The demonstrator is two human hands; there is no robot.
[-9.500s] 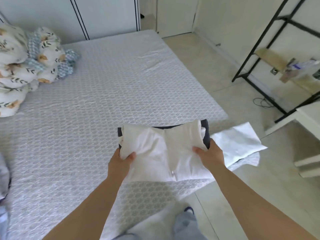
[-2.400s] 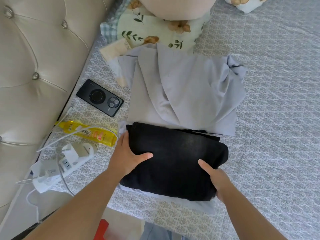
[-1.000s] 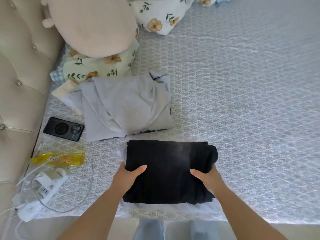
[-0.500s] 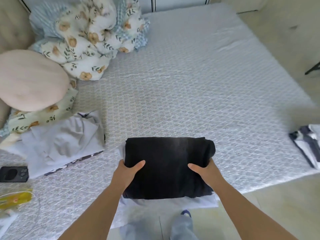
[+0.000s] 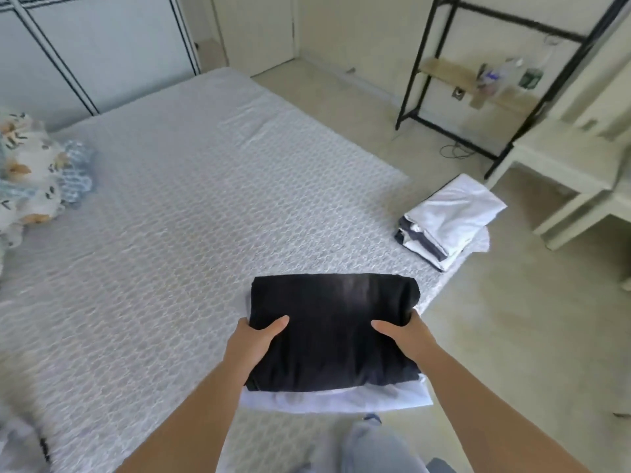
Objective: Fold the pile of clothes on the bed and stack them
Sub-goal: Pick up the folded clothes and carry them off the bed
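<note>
I carry a folded black garment [image 5: 334,322] lying on a folded white one [image 5: 338,401], held above the near edge of the bed [image 5: 177,213]. My left hand [image 5: 254,343] grips the bundle's left side with the thumb on top. My right hand [image 5: 403,336] grips its right side the same way. A stack of folded clothes [image 5: 450,216], white on top with a dark layer showing, sits at the bed's right corner, right of and beyond the bundle.
A floral blanket [image 5: 30,172] is bunched at the bed's far left. A grey garment [image 5: 20,442] shows blurred at the lower left. A black metal shelf [image 5: 491,80] and a pale table [image 5: 566,172] stand on the floor to the right.
I have carried the black and white bundle away from the headboard side and turned to the right. The grey garment and pillows slid out of view; the folded stack at the corner came closer.
</note>
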